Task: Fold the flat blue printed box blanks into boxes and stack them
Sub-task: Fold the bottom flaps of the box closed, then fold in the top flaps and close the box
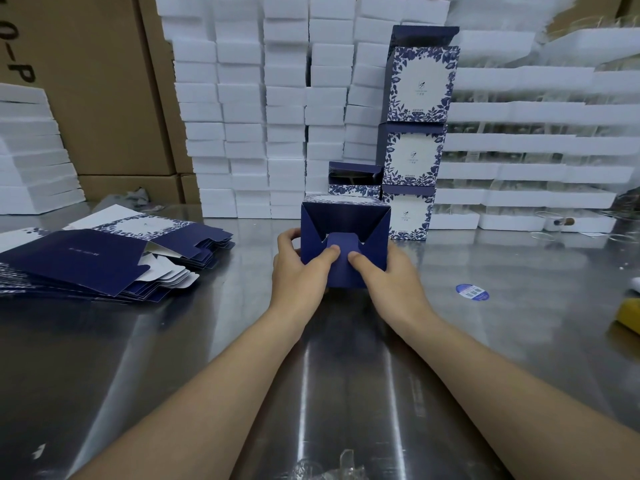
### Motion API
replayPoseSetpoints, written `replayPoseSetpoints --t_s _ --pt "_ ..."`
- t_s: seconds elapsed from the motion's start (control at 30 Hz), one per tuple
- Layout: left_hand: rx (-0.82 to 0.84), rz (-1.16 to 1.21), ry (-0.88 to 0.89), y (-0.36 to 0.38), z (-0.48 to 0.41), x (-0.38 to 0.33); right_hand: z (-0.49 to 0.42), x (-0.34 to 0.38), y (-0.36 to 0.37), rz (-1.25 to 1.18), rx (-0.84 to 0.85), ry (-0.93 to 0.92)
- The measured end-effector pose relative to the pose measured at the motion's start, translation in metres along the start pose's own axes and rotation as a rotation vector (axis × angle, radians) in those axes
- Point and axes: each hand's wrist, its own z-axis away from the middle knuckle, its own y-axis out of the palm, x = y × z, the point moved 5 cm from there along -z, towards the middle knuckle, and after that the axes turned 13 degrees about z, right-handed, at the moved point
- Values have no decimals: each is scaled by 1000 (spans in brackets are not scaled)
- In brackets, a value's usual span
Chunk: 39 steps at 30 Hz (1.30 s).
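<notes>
A worker's left hand (299, 271) and right hand (388, 278) grip one half-folded box (344, 223) at the middle of a steel table (346, 358), fingers curled round its sides and both thumbs pressing on the tongue flap (341, 242) of its open end. The box is deep navy inside and on its flaps, with a blue-and-white leaf print along its top edge; two angled side flaps meet over the tongue. Just behind and to the right, three finished boxes (412, 157) stand in one column, each with a white panel framed in blue foliage, the top one with its lid flap raised. A fourth box (353, 181) stands alone beside the column, directly behind the one in hand. To the left lies a fanned pile of flat blanks (104, 261), too many and too overlapped to count. One round blue sticker (472, 292) lies on the table to the right, and white foam blocks (263, 98) are stacked behind
</notes>
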Motion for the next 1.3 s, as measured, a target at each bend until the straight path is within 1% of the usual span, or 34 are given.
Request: replayPoseSetpoints --t_s 0.37,0.53,0.67,0.77,0.87,0.93,1.03,1.13,1.2,1.3 --pt "-4 -41 0 0 2 -2 0 0 0 28 -5 -3" --pt "-10 24 -27 2 7 -8 2 4 -1 -27 -2 -17" --pt "-6 118 -65 1 5 -10 2 4 -3 -78 28 84" --pt "-29 166 -75 -1 4 -10 3 4 -7 -82 1 166" --pt "-81 205 -77 -5 4 -12 3 4 -7 -115 -11 195" --pt "-99 209 -51 -6 3 -14 2 5 -9 -134 -58 202" --pt "-89 210 37 -7 2 -21 -3 7 -13 -140 -109 102" --pt "-13 193 71 -3 7 -26 -2 8 -14 -85 -150 9" --pt "-5 163 98 -2 9 -27 -1 5 -13 -9 -169 3" --pt "-35 135 117 0 13 -32 -3 1 -12 28 -149 22"
